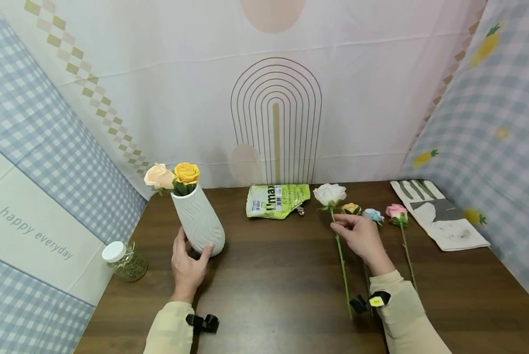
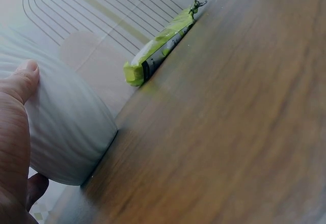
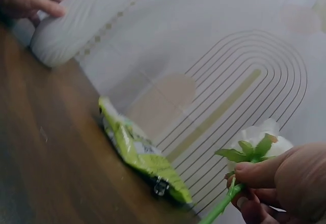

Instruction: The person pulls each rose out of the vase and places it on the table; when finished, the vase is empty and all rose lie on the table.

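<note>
On the left of the table, my left hand grips the lower part of a white ribbed vase, thumb on one side and fingers on the other. A peach rose and a yellow rose stand in its mouth. My right hand pinches the green stem of a white rose just below the bloom, which the right wrist view shows close up. Under and beside that hand lie a small yellow rose, a blue rose and a pink rose with a long stem.
A green-and-white pouch with a metal clip lies at the back middle of the table. At the left edge, a white-lidded jar of dried green bits leans in view. A folded patterned cloth lies at the back right. Fabric walls enclose the table.
</note>
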The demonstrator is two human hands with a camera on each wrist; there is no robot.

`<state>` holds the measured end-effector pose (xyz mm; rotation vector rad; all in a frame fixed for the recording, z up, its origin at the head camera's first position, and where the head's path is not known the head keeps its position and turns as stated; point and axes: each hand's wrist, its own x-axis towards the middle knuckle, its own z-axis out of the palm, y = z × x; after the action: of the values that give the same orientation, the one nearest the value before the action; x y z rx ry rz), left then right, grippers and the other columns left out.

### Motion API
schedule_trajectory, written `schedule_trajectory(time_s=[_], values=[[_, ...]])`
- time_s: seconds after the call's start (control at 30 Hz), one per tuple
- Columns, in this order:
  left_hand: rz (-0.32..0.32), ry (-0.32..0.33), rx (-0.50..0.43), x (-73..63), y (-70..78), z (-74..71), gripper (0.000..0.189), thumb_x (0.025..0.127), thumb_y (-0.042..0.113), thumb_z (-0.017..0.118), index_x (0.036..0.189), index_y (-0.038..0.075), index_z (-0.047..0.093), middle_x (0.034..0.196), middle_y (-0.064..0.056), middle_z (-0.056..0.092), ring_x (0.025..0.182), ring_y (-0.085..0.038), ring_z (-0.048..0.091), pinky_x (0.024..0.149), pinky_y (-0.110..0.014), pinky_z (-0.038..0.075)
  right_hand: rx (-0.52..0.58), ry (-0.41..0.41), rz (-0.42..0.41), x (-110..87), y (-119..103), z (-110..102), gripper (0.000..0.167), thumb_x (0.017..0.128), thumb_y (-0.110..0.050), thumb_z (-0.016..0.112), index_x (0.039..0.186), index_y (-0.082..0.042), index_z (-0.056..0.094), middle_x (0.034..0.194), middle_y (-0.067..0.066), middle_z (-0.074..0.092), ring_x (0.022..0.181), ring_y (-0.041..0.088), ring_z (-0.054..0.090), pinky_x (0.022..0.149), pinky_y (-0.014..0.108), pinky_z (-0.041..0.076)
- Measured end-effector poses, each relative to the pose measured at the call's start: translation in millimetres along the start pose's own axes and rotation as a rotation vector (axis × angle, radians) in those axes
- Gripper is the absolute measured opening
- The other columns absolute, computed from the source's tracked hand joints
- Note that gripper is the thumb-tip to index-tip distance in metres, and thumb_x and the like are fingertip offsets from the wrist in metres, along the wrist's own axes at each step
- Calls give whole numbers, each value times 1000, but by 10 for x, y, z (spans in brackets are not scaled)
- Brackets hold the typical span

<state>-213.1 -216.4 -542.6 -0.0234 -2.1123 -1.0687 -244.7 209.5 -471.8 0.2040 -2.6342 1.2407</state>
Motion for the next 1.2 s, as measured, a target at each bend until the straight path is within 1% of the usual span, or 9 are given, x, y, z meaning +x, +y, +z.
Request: schedule_trajectory(time_s=[0.1, 0.3, 0.4, 0.6, 0.73, 0.87, 1.0, 1.2], values=[[7, 4, 2, -1, -4, -2, 90, 72, 23, 85, 148, 12, 38, 130, -15, 53, 112, -24, 54, 72, -41, 51, -30, 3, 17, -9, 62, 30, 27, 88, -24, 71, 109, -6, 74, 87, 5, 72, 70, 16, 60, 54, 28, 45], [25, 16, 7, 2, -3, 3, 90, 71, 22, 85, 147, 11, 39, 129, -14, 54, 109, -26, 55, 71, -42, 51, -32, 15, 74, -6, 202, 107, 20, 87, -26, 73, 100, -12, 76, 83, 1, 72, 68, 15, 59, 53, 28, 45], [29, 22, 8, 2, -9, 8, 89, 71, 22, 86, 147, 11, 39, 128, -15, 54, 108, -26, 55, 70, -42, 51, 1, 4, 108, -1, 268, 137, 19, 87, -24, 73, 99, -10, 76, 83, 2, 72, 68, 13, 62, 54, 27, 48], [30, 25, 6, 1, -17, 13, 90, 71, 22, 86, 147, 11, 39, 128, -14, 54, 108, -27, 55, 70, -40, 51, 125, -33, 157, 2, 369, 172, 20, 88, -18, 72, 101, -4, 75, 86, 8, 72, 70, 14, 65, 58, 27, 53], [23, 22, 4, -3, -12, 7, 90, 71, 22, 86, 147, 11, 39, 129, -15, 54, 109, -26, 55, 71, -37, 51, 149, -60, 178, 2, 423, 199, 20, 87, -16, 72, 102, -3, 75, 90, 9, 72, 70, 14, 65, 60, 27, 54], [17, 17, 7, -5, -9, 3, 90, 71, 22, 85, 147, 12, 39, 128, -14, 54, 109, -26, 55, 72, -35, 51, 129, -70, 166, -1, 457, 228, 18, 86, -14, 73, 100, -3, 76, 88, 8, 73, 68, 12, 65, 58, 25, 53], [26, 22, 9, -7, -20, 7, 90, 71, 22, 86, 147, 10, 39, 128, -15, 54, 109, -27, 55, 71, -36, 51, 99, -70, 148, -6, 470, 253, 16, 85, -13, 74, 98, -4, 77, 83, 5, 73, 67, 10, 65, 57, 24, 51], [30, 24, 5, -8, -19, 10, 90, 71, 22, 86, 147, 10, 39, 127, -16, 54, 108, -28, 55, 72, -35, 51, 67, -70, 146, -10, 467, 264, 15, 84, -14, 74, 98, -7, 77, 80, 3, 73, 66, 11, 65, 56, 25, 50]])
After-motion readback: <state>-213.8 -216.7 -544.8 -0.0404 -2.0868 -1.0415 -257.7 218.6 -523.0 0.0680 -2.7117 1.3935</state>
